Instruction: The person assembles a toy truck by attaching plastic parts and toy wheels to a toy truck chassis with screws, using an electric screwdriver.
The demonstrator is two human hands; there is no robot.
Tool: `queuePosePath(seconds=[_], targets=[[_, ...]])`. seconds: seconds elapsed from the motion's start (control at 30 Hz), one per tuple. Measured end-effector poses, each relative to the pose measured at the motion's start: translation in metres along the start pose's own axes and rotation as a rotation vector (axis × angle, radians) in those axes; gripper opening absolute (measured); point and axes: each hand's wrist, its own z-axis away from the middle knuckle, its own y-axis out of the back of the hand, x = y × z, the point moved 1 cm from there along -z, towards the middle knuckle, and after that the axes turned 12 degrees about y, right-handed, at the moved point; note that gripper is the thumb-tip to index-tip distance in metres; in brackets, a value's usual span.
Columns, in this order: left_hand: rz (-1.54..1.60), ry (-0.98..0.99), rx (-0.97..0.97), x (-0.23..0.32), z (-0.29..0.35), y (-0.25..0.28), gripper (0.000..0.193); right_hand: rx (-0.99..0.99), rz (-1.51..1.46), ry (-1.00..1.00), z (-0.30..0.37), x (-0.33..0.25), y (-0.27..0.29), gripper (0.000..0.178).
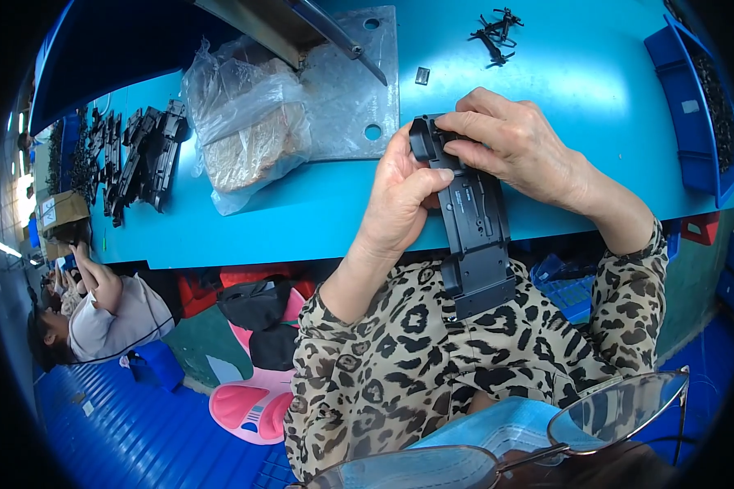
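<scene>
A long black plastic housing [475, 213] with ribs and recesses slants over the near table edge, its lower end close to my patterned shirt. My left hand [400, 191] grips its upper left side, the thumb lying across the top face. Over the far end, my right hand [518, 147] has its thumb and fingers drawn together on the housing. Whether a small part sits between those fingertips is hidden. Just beyond the hands, a small dark rectangular piece [422, 76] lies on the blue table [563, 73].
Small black parts [496, 37] lie in a heap at the back. A blue bin [683, 114] of dark parts stands right. A metal plate [351, 106] with a lever fixture [334, 37] and a plastic-wrapped bundle [257, 134] are left, past which lie several black housings [143, 159]. A co-worker [114, 314] sits far left.
</scene>
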Motion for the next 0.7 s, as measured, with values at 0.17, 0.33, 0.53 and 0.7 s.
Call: queuePosePath(seconds=[0.17, 0.33, 0.53, 0.7], targets=[[-0.009, 0.016, -0.006, 0.0002, -0.0008, 0.003, 0.057, 0.014, -0.022, -0.025, -0.0001, 0.0007, -0.0021, 0.021], [0.05, 0.057, 0.022, -0.0002, -0.0006, 0.0015, 0.053, 0.026, -0.086, -0.023, 0.0004, 0.0043, -0.0032, 0.02], [0.038, 0.061, 0.011, -0.0011, -0.0019, 0.0029, 0.049, 0.017, -0.173, -0.071, -0.0012, 0.0067, 0.0005, 0.017], [0.039, 0.068, 0.026, -0.0019, -0.0019, 0.0019, 0.048, 0.002, -0.117, -0.045, -0.0004, 0.0035, -0.0022, 0.016]])
